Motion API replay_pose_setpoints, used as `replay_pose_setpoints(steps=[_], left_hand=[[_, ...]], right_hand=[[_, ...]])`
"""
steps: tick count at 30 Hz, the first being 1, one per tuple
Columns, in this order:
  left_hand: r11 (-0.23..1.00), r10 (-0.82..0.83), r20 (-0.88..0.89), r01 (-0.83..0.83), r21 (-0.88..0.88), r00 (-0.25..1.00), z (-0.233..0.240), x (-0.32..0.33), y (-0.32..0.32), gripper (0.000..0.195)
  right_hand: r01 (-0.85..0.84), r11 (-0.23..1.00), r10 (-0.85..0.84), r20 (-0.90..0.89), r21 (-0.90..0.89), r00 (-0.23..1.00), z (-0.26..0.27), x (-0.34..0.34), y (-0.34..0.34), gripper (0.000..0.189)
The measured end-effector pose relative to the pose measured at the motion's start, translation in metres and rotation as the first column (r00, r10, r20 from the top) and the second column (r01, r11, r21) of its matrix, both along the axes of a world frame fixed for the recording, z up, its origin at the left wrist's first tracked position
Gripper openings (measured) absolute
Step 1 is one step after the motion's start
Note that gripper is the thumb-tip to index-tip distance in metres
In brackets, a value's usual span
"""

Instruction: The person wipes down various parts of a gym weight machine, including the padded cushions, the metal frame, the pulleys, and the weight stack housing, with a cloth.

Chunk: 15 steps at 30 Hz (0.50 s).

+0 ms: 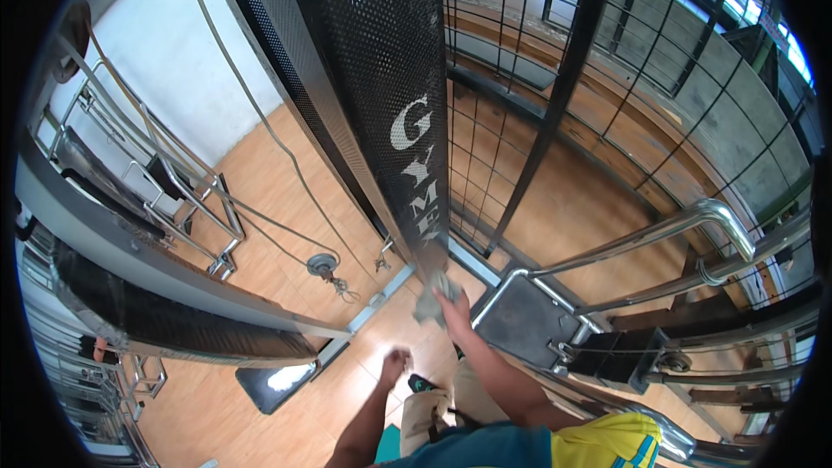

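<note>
My right hand point(457, 313) grips a grey-green cloth point(432, 302) at the lower end of a tall black perforated metal panel point(396, 71) that bears large white lettering. The cloth lies against or very close to the panel's bottom part; actual contact is hard to tell. Lower and to the left, my left hand point(396, 364) hangs over the tiled floor with its fingers curled. It is small and slightly blurred, so whether it holds anything cannot be told.
A pulley point(322, 265) with cables hangs left of the panel. A padded machine arm point(175, 312) curves across the left. On the right stand a wire mesh partition point(539, 110), chromed tubes point(650, 240), a black platform point(528, 318) and black weight plates point(617, 354).
</note>
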<state>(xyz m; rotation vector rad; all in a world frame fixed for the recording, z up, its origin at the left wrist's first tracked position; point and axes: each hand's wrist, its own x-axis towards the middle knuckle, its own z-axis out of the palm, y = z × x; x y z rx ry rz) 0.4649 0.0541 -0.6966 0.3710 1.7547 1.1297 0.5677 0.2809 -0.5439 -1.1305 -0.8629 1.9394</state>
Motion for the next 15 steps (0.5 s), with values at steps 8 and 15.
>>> replay_pose_setpoints(steps=[8,15], left_hand=[[0.751,0.434,-0.391,-0.086,0.655,0.812,0.358,-0.096,0.217,0.032],[0.595,0.546,-0.563,0.186,0.782,0.62,0.485,-0.121,0.276,0.066]], right_hand=[[0.214,0.858,0.084,-0.538,0.467,0.838,0.306,-0.087,0.085,0.044],[0.229,0.762,-0.029,-0.322,0.605,0.946,0.28,-0.104,0.101,0.038]])
